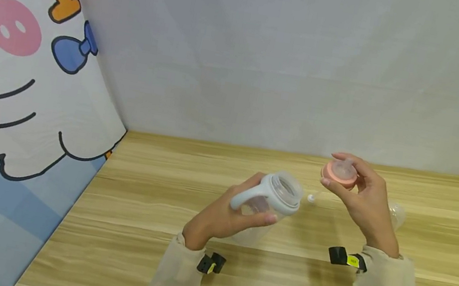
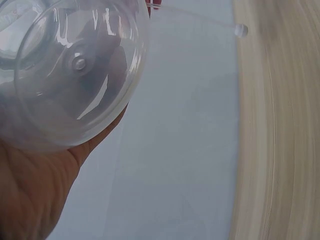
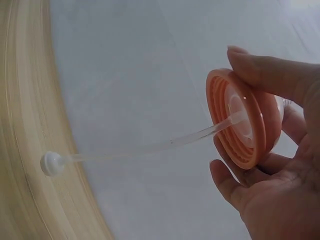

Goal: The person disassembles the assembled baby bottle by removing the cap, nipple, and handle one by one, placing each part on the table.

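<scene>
My left hand [image 1: 228, 216] grips a clear baby bottle [image 2: 80, 95] with a pale blue collar and handle [image 1: 250, 196]. The bottle is tilted, its open mouth [image 1: 287, 189] facing up and to the right. In my right hand [image 1: 363, 201] is a pink screw ring with a clear nipple [image 1: 343, 168], held by its rim between thumb and fingers. From the threaded underside of the ring [image 3: 235, 120] a clear straw [image 3: 165, 148] hangs out, with a white weighted ball [image 3: 51, 163] at its end. Ring and bottle are apart, both above the table.
A clear dome-shaped cap [image 1: 396, 215] lies on the wooden table [image 1: 145, 210], partly behind my right wrist. A pale cloth wall [image 1: 269, 68] rises at the table's back edge. To the left hangs a printed cartoon cloth [image 1: 10, 116].
</scene>
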Motion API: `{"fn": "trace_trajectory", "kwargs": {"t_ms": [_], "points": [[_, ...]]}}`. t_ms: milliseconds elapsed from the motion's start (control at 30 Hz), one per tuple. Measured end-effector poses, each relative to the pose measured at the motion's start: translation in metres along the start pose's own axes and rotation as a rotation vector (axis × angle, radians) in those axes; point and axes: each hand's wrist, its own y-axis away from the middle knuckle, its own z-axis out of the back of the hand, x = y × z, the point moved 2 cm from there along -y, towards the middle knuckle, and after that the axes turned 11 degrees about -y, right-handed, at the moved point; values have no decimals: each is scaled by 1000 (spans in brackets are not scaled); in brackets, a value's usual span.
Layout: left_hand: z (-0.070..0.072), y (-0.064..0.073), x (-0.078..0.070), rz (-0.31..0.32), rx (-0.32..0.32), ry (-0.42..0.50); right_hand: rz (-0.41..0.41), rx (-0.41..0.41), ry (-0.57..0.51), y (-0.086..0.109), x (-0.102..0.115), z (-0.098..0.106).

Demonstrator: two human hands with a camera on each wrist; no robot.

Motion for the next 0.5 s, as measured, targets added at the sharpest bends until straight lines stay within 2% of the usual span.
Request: {"fn": "trace_trajectory", "kwargs": {"t_ms": [233, 500], "points": [[0, 2, 0, 17, 6, 3, -5, 1, 6, 2, -3, 0], [1, 3, -2, -10, 11, 9, -1, 17, 1, 4, -4, -1]]}}
